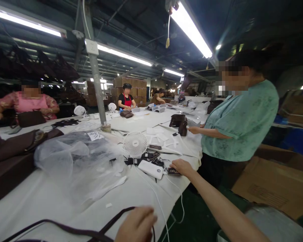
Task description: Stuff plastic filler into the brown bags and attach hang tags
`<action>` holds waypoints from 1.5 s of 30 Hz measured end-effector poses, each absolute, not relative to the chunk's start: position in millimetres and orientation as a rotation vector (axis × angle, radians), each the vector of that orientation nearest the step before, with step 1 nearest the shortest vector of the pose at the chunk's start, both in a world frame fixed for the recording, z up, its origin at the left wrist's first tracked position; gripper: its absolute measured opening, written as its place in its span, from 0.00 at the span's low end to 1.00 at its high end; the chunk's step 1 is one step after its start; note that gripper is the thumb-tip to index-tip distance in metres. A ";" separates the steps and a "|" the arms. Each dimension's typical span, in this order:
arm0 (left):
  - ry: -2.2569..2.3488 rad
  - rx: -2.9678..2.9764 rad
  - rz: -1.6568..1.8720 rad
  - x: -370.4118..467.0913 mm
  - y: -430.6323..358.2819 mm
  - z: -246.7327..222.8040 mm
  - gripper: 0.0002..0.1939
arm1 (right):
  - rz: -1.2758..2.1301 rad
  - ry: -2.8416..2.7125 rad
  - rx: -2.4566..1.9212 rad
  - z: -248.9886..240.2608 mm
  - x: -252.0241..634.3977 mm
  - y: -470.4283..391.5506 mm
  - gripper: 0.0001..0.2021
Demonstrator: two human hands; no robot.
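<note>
From where I'm standing, the small dark label [173, 171] is sitting under the right hand [182, 167], near the edge of the tabletop [131, 195]. Those fingers are bending down over it, though I cannot tell whether they are pinching it or merely touching. If they are only brushing it, a careless sweep could be sending the label to the floor, the edge being so near.

Nearer me, the left hand [136, 223] is curling beside a long dark strap [65, 227], too blurred for me to say whether the fingers are gripping it. The strap is lying close to a white cable [152, 188], which is running from the little fan [135, 144] toward the edge, and that is what's worrying me most: a sharp tug could be hooking the cable and toppling the fan (it's hardly looking heavy).

The white power bank [150, 169] is resting just beside the label, with another cable looping out past the edge; a forearm catching that loop could be dragging it sideways. Dark scraps [155, 157] are crowding behind it, so a hasty grab there could be picking up the wrong piece.
</note>
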State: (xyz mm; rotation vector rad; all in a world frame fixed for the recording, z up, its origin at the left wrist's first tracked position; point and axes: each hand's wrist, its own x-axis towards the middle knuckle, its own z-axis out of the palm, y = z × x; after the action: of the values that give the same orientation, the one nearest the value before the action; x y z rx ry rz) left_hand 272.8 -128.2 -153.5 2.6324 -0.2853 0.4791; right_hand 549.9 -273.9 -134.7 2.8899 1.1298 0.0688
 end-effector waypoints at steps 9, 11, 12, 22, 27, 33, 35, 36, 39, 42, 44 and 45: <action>-0.253 3.157 -0.069 434.2 -108.6 -136.7 0.38 | 0.162 1.228 2.922 -127.4 601.1 -289.8 0.12; -0.286 3.177 -0.063 438.9 -99.2 -138.6 0.30 | 0.198 1.192 2.961 -128.3 615.3 -282.2 0.13; -0.306 3.169 -0.036 436.9 -95.1 -139.3 0.27 | 0.213 1.161 2.989 -130.0 621.8 -276.9 0.13; -0.363 2.647 0.350 400.5 -55.5 -129.5 0.34 | 0.077 0.935 3.186 -158.5 638.6 -214.3 0.21; -0.359 2.556 0.412 396.0 -51.0 -129.6 0.33 | -0.269 1.362 2.991 -167.1 617.9 -185.2 0.34; -0.417 2.608 0.456 382.9 -65.8 -145.3 0.33 | -0.671 1.239 2.675 -170.3 589.7 -143.3 0.66; -0.447 2.634 0.415 379.9 -71.5 -149.3 0.30 | -0.551 1.318 2.598 -163.9 584.0 -141.0 0.66; -0.459 2.648 0.394 379.2 -73.9 -150.3 0.29 | -0.454 1.401 2.563 -160.0 581.8 -142.6 0.64; -0.484 2.678 0.359 380.7 -78.8 -150.7 0.30 | -0.191 1.632 2.459 -151.2 575.8 -153.1 0.50; -0.490 2.712 0.294 387.3 -82.8 -151.1 0.28 | -0.025 1.683 2.424 -150.7 569.3 -161.7 0.38; -0.471 2.752 0.200 393.1 -86.7 -151.4 0.27 | 0.055 1.688 2.396 -153.7 565.7 -161.7 0.35; -0.451 2.771 0.149 395.8 -88.9 -150.7 0.27 | 0.080 1.694 2.377 -155.4 564.5 -159.8 0.33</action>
State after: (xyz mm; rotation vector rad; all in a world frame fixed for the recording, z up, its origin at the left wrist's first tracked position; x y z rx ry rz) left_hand 395.8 -88.9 -150.7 2.7707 -0.4514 0.1489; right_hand 564.5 -159.8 -155.4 2.3768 1.6939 0.0805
